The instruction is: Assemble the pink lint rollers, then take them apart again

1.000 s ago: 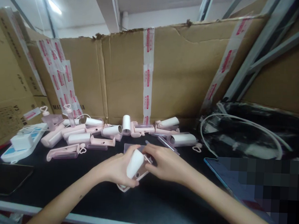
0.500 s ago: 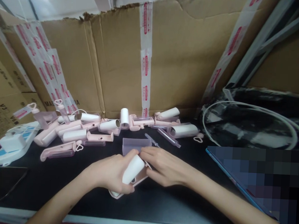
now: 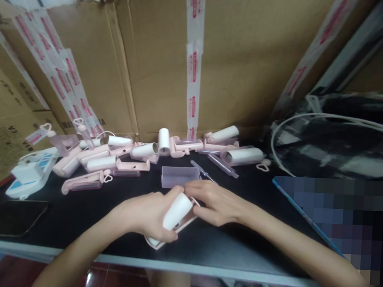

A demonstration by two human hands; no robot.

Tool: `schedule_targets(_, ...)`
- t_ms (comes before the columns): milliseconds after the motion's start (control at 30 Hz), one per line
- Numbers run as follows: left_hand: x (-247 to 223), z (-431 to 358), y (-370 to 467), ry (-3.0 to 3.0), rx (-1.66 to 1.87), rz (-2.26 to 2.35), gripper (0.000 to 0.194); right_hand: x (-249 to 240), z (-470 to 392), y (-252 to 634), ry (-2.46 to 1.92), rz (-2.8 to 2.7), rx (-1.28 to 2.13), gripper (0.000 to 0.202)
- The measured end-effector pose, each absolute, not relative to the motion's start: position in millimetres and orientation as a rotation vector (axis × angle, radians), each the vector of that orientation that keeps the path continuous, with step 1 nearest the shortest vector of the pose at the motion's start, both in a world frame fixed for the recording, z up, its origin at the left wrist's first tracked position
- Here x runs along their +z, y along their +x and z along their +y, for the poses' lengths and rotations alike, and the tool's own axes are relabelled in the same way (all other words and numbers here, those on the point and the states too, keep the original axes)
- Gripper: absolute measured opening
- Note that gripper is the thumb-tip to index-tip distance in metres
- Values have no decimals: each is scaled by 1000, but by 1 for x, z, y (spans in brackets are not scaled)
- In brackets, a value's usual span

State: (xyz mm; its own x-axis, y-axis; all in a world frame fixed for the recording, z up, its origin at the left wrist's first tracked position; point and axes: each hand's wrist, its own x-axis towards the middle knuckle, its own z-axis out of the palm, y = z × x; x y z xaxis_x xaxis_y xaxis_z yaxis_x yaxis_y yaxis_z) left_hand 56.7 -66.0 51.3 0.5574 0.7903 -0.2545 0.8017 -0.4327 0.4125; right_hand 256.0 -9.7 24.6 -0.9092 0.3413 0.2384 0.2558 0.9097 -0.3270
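Note:
My left hand (image 3: 152, 216) is wrapped round a white lint roll (image 3: 177, 211) and the pink lint roller holder (image 3: 187, 224) beneath it. The roll lies slanted, its upper end outside the holder's far end. My right hand (image 3: 216, 202) pinches that far end; its fingertips partly hide what they grip. Just beyond the hands, a translucent purple cover (image 3: 180, 177) stands on the black table (image 3: 237, 244). A clear purple stick-like part (image 3: 203, 172) lies beside the cover.
Loose white rolls (image 3: 102, 163), pink holders (image 3: 134, 164) and clear covers lie along the back by a cardboard wall (image 3: 156, 73). At left are a power strip (image 3: 32, 182) and a dark phone (image 3: 14, 217). A white cable (image 3: 275, 143) loops over black plastic at right.
My view has tilted down, showing more of the table's front edge and the floor. Both hands keep nearly the same grip on the roll and holder.

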Motion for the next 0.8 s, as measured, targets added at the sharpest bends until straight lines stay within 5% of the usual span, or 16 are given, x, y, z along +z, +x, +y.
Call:
schedule_targets(200,48,-69,59,2477,-63,1315,66,36,-17,258,-703,-2750,506,5)
schedule_targets(333,37,-66,66,2623,24,1493,94,32,-31,259,-864,-2614,582,39)
schedule_targets(533,32,-57,68,2434,455,1659,104,34,-48,262,-817,-2284,660,89)
schedule_targets(633,32,-52,67,2157,892,1559,103,37,-43,262,-790,-2071,725,82)
schedule_targets(800,29,-50,80,1888,1244,1302,87,30,-31,253,-659,-1910,1011,41)
